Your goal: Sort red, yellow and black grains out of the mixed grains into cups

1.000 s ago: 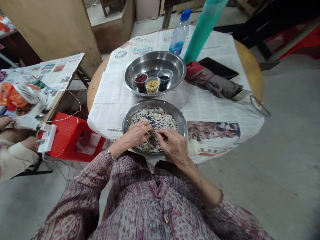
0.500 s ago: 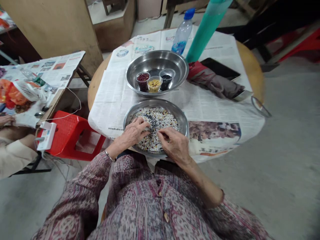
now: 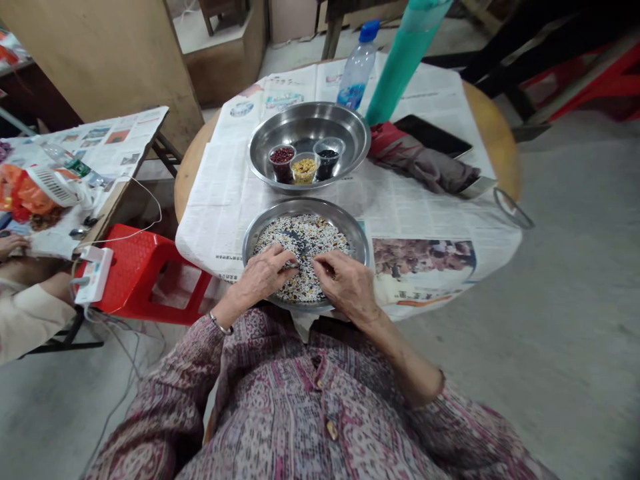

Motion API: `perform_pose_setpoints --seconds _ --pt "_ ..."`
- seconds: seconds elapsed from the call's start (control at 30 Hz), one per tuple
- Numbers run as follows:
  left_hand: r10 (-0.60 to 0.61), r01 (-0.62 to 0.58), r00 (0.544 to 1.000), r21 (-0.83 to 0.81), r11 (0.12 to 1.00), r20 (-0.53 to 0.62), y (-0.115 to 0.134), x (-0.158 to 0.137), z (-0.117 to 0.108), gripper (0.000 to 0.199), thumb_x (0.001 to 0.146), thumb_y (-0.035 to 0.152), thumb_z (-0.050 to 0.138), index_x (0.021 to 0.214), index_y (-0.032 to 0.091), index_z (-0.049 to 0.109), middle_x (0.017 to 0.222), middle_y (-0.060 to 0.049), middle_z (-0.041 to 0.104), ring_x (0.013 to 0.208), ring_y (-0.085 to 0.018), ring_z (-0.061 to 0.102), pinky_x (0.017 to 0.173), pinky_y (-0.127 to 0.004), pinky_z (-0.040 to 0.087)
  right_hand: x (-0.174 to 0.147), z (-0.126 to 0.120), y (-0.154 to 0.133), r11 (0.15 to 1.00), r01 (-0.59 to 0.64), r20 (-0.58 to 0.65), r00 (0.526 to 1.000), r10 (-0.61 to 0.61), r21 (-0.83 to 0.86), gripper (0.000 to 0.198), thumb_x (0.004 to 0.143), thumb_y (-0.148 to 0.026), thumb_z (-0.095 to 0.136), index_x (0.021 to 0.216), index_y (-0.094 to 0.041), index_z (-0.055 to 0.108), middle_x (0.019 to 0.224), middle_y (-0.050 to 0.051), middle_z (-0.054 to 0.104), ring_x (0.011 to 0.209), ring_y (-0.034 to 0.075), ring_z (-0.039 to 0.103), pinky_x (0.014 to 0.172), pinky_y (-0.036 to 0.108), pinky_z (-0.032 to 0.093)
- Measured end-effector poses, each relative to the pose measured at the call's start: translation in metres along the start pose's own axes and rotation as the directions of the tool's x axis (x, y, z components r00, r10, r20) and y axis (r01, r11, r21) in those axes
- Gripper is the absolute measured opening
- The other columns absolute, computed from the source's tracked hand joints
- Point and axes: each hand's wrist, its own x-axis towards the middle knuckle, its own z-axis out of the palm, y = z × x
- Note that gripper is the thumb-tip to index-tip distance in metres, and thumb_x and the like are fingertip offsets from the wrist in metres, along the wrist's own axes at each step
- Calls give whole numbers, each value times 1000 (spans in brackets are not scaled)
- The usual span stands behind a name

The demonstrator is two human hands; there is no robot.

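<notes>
A steel basin (image 3: pixel 361 240) in front of me holds a spread of white grains (image 3: pixel 310 230) mixed with dark, yellow and red beans. Over its left side, my left hand (image 3: pixel 267 270) has bent fingers, with thumb and forefinger close together at the grains. My right hand (image 3: pixel 345 280) is closed in a pinch just to the right of it, fingertips low over the mix. Whatever lies between the fingertips is too small to make out. Behind, a second steel basin (image 3: pixel 260 143) holds clear cups of red beans (image 3: pixel 282 157), yellow kernels (image 3: pixel 305 170) and black beans (image 3: pixel 329 157).
Newspaper (image 3: pixel 210 200) covers the round table. A water bottle (image 3: pixel 357 67), a teal bottle (image 3: pixel 405 63), a folded umbrella (image 3: pixel 425 163) and a dark tablet (image 3: pixel 433 135) stand or lie behind. Left are a red stool (image 3: pixel 140 270), a power strip (image 3: pixel 95 275) and another person's hand (image 3: pixel 13 245).
The left hand's thumb and fingers have drawn closer together, and the hand sits slightly nearer to me. My right hand stays pinched over the grains. The view has shifted slightly.
</notes>
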Motion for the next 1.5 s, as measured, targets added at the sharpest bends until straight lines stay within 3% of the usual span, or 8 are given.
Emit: perform_pose_setpoints --seconds 0.47,0.8,1.0,1.17,1.37,1.5 --pt "-20 21 1000 -70 997 18 -4 4 3 10 101 24 55 103 21 64 98 -3 64 100 -18 62 96 -33 52 4 -3 -2 998 -52 94 994 51 18 16 93 -23 55 85 -22 68 85 3 74 77 18 67 70 28 45" --pt "27 -32 999 -147 989 -35 -12 4 0 12 98 13 52 101 19 61 95 -3 61 98 -18 61 93 -34 52 4 -4 -3 990 -80 62 995 73 119 17 94 -25 54 84 -22 67 83 3 72 76 18 67 74 29 47" --pt "97 -77 985 -143 987 143 12 -6 -11 8 98 21 58 105 19 60 100 -4 59 101 -19 59 95 -34 51 3 -4 -3 988 -77 33 997 73 132 18 94 -25 53 83 -22 67 82 4 72 76 18 67 73 30 48" --pt "147 -130 967 -93 987 208 23 1 -3 11 97 21 57 108 19 59 105 -5 58 102 -20 58 95 -36 52 2 -3 -3 988 -77 4 997 77 136 18 93 -26 53 83 -23 67 84 4 74 80 20 68 74 32 50" --pt "82 -81 990 -10 997 116 4 24 -3 11 99 15 51 104 17 60 105 -6 57 106 -20 56 101 -37 49 2 -3 -4 987 -73 -9 997 75 141 18 94 -26 54 84 -23 68 84 5 74 80 19 68 76 31 50" --pt "44 -44 998 16 999 34 -9 21 -14 5 99 22 56 101 19 59 104 -5 57 106 -21 56 101 -37 49 1 -4 -4 988 -75 -3 997 76 136 18 95 -27 54 84 -23 68 85 4 73 79 19 68 76 31 49"
